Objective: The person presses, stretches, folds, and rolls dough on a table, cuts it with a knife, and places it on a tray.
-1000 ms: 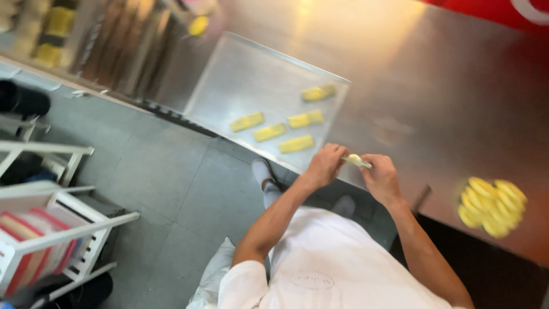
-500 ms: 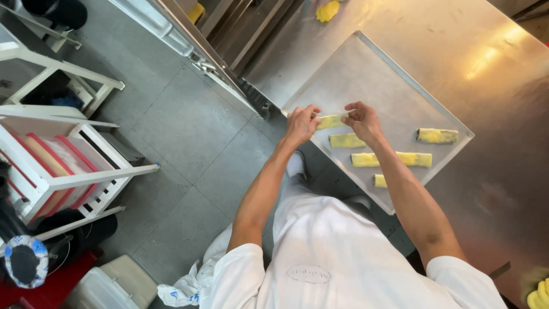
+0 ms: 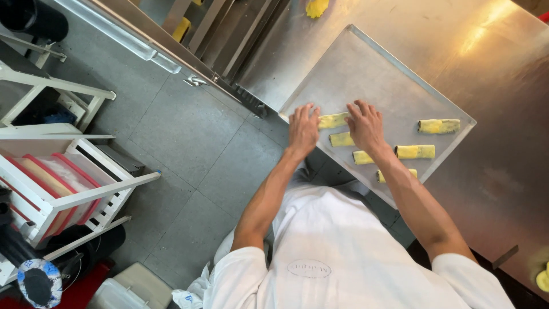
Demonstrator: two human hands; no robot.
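Note:
A metal baking tray (image 3: pixel 366 63) lies on a steel counter (image 3: pixel 492 57). Several yellow rolled dough pieces rest on it. My left hand (image 3: pixel 303 129) and my right hand (image 3: pixel 365 126) lie flat on the tray, one at each end of a yellow roll (image 3: pixel 333 120) near the tray's front corner, fingertips touching it. Another roll (image 3: pixel 341 139) sits just below, between my hands. More rolls (image 3: pixel 415 151) (image 3: pixel 438 126) lie to the right of my right forearm. Both hands have fingers spread and hold nothing.
A white rack (image 3: pixel 63 189) with red-rimmed trays stands on the grey floor at left. A yellow dough scrap (image 3: pixel 316 7) lies on the counter at top. Flat yellow dough (image 3: pixel 542 279) shows at the lower right edge. The counter's edge has a steel rail (image 3: pixel 143 48).
The roll that my hands held up between them half a second ago now lies on the tray, with both hands laid flat beside it. The camera view has swung over the tray.

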